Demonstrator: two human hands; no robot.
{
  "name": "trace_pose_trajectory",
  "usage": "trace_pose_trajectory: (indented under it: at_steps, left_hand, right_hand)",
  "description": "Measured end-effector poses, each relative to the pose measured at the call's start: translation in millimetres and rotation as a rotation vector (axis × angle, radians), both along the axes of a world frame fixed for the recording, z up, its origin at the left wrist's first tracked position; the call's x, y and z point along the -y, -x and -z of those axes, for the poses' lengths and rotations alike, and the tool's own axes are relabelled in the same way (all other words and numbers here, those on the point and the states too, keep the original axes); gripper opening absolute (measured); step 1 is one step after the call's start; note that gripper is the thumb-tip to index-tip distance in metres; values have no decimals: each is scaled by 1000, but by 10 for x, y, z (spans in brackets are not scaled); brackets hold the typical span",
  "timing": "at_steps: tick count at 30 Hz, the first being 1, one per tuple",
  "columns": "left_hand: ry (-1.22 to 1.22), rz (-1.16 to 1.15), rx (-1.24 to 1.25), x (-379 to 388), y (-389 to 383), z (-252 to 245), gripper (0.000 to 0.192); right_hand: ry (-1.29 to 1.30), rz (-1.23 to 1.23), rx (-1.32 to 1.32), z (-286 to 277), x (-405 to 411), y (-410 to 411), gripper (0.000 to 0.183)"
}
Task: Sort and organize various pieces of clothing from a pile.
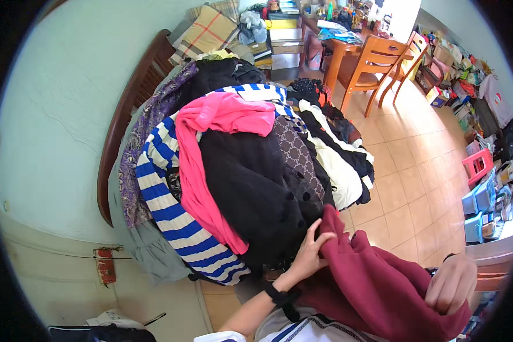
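A maroon garment (367,278) is stretched between my two hands, close to my body. With thumb and fingers my left hand (310,252) pinches one edge of it; a black band circles that wrist. My right hand (452,283) grips the cloth at the far right, its fingertips hidden in the folds. Just beyond my left hand lies black clothing (248,179) on a large heap. Across the heap run a bright pink garment (196,171) and a blue-and-white striped garment (162,213).
The heap covers a wooden-backed seat (111,171) along the wall. White and black clothes (333,171) hang at its right side. Beyond the tiled floor (393,171) stand a wooden chair (367,68) and a cluttered table (337,42). A red stool (478,166) and several boxes line the right.
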State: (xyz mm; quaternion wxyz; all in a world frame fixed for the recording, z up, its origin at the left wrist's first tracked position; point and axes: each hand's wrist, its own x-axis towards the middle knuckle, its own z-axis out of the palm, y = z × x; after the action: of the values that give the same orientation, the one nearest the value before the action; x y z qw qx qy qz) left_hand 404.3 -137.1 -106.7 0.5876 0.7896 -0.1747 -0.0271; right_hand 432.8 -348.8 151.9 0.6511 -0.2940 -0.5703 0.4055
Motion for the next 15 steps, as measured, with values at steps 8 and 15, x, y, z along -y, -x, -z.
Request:
trace_pose_trajectory:
  at_steps: [8,15]
  left_hand:
    - [308,132,-263,-177,566,-662,20]
    - [379,-30,-389,-269,940,-1317,20]
  right_hand:
    - [-172,1242,-400,-197,395,1155,34]
    - [-210,1266,-410,-66,1108,1302,25]
